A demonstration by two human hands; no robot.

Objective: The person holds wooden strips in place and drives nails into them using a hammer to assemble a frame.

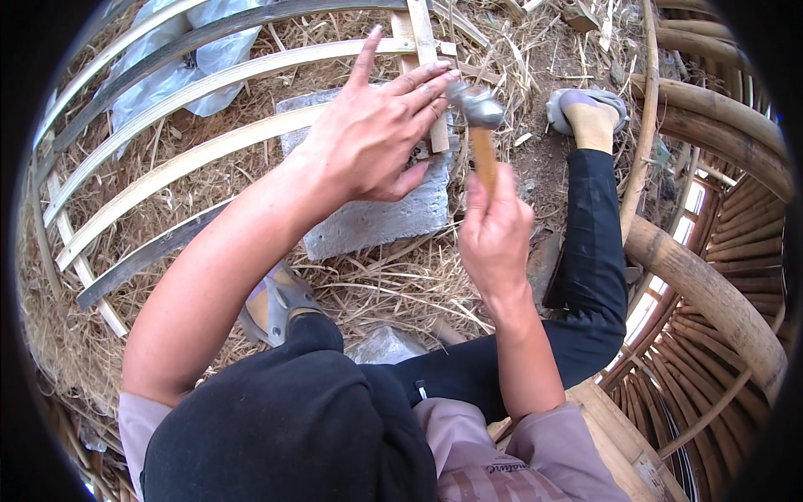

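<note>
Right hand [499, 238] fingers grip hammer [483, 142]; left hand [375, 125] fingers, unclenched, span cross slat [423, 33]. We should strike square over concrete block [385, 222], clear of fingers.

Centre: smooth yellow-brown wooden handle [483, 159], shiny grey metal hammer head [481, 107], blurred. Mid-frame grey concrete-looking block [381, 217] was matt, rough. Upper left: long pale slat [201, 154] was wood or bamboo; crumpled whitish sheet [155, 88], glossy plastic. Right: thick brown pole [711, 289], smooth bamboo. Black trousers [592, 217] were matt cloth.

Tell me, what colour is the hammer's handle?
The handle is yellowish brown, best seen in the head view.
</note>
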